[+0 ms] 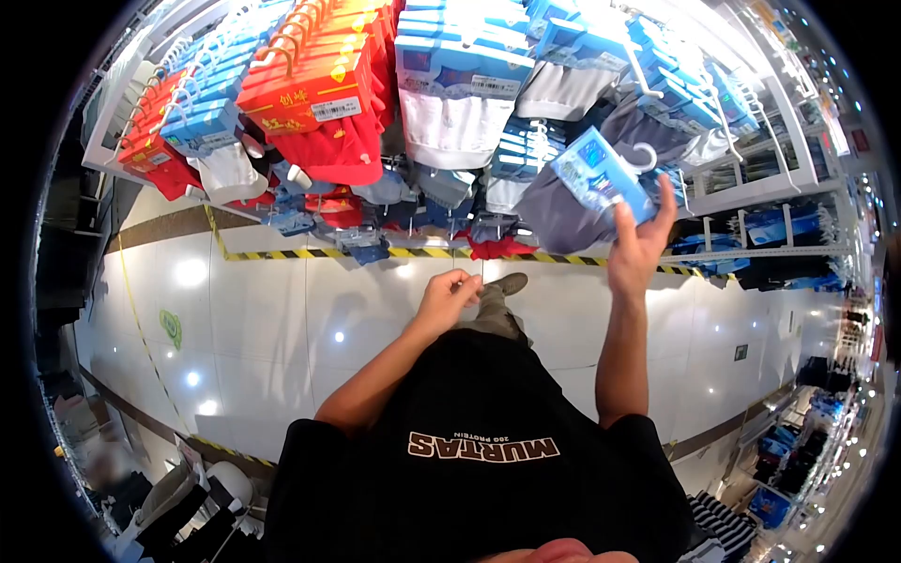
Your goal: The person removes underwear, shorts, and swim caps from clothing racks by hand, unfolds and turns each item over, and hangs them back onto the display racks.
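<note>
Shirt print: black tee (488,469), white letters "MURTAS" w/ small line "260 PROTEIN" – reads upside down from head cam.
Red packs (314,80): orange-red header cards top left w/ gold Chinese chars + white barcode sticker; chars too small to read for sure.
Blue packs (460,47): blue header cards top centre, white price/barcode stickers, text not legible.
Held pack (589,183): blue card w/ white plastic hook, grey garment hanging under it; print blurred. It sits up at the rack (741,188), just below the hanging rows, right of centre.
Right hand (641,246): arm raised, nearly straight up, fingers clamped on held pack's lower right edge, thumb on the far side.
Left hand (449,296): forearm bent in front of chest, fingers curled in loosely, nothing seen in it.
Floor (282,319): glossy white tile, yellow-black hazard tape along rack base.
Shoe (507,281): dark, just beside left hand.
</note>
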Tool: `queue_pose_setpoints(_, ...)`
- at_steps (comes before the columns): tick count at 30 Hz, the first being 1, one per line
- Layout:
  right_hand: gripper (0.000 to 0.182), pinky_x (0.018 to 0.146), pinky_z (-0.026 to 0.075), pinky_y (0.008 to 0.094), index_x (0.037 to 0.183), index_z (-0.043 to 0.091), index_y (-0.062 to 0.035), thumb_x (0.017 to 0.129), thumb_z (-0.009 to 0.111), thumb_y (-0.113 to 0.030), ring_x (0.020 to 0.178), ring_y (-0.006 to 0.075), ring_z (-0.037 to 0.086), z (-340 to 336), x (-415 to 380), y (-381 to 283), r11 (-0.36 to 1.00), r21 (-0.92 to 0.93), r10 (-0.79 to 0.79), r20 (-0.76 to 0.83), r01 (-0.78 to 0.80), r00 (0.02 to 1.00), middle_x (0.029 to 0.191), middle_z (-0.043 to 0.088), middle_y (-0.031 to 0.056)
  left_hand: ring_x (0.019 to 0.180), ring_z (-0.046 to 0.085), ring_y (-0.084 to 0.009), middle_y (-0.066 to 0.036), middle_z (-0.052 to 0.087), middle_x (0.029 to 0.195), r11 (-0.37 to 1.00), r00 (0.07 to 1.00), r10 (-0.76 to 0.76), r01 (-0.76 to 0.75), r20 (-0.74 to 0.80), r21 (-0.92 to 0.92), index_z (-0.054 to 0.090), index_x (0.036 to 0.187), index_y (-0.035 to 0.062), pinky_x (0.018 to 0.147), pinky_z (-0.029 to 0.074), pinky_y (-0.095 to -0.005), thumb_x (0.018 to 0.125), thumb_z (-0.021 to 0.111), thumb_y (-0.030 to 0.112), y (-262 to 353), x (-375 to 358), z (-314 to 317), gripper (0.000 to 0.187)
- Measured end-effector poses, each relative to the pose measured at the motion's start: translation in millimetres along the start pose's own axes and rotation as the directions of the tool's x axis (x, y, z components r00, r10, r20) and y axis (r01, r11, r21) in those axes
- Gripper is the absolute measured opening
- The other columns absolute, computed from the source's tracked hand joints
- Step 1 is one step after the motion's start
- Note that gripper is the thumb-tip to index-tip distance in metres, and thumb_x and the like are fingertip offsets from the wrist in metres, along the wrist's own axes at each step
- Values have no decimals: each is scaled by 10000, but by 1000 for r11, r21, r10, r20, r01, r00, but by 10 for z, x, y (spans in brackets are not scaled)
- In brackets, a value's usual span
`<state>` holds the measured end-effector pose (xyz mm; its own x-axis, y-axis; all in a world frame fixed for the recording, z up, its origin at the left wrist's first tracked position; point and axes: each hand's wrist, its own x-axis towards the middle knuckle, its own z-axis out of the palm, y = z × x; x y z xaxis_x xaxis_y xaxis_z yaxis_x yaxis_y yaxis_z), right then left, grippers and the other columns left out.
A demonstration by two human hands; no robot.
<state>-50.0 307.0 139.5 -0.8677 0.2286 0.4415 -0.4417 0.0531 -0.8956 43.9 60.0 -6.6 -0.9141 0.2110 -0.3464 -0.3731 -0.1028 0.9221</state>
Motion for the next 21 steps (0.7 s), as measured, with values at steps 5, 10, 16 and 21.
queue_pose_setpoints(5,528,944,458,291,1414,356,16,946,600,-1,1056,160,583,33,733,-194,997,70,-28,29,26,999,1192,588,143,779,641,-118,-59,681,890,1000,1000,-2,2,1,-24,641,896,5,710,521,-270,988,596,239,-7,-56,45,255)
queue_pose_setpoints(10,288,883,475,261,1204,549,18,937,643,-31,1001,117,605,250,1235,-151,989,148,-12,159,-12,987,1135,644,86,764,640,-113,-47,669,863,1000,1000,15,-15,-9,-23,647,903,8,701,521,-263,985,600,231,-51,-83,20,242)
queue_pose_setpoints(16,301,766,465,213,1174,588,14,915,694,-98,891,94,622,428,1450,267,977,164,116,108,-133,987,1035,681,64,708,639,-115,-49,673,807,998,995,48,-51,-87,-33,646,881,-4,650,512,-258,961,628,235,-176,-82,-87,253)
queue_pose_setpoints(21,357,807,472,251,1165,602,38,913,714,-188,931,113,620,355,1413,680,989,11,145,35,-145,989,1023,679,92,687,641,-124,-52,663,811,999,982,-8,14,-189,29,652,912,3,616,514,-268,969,610,243,-874,88,-491,250)
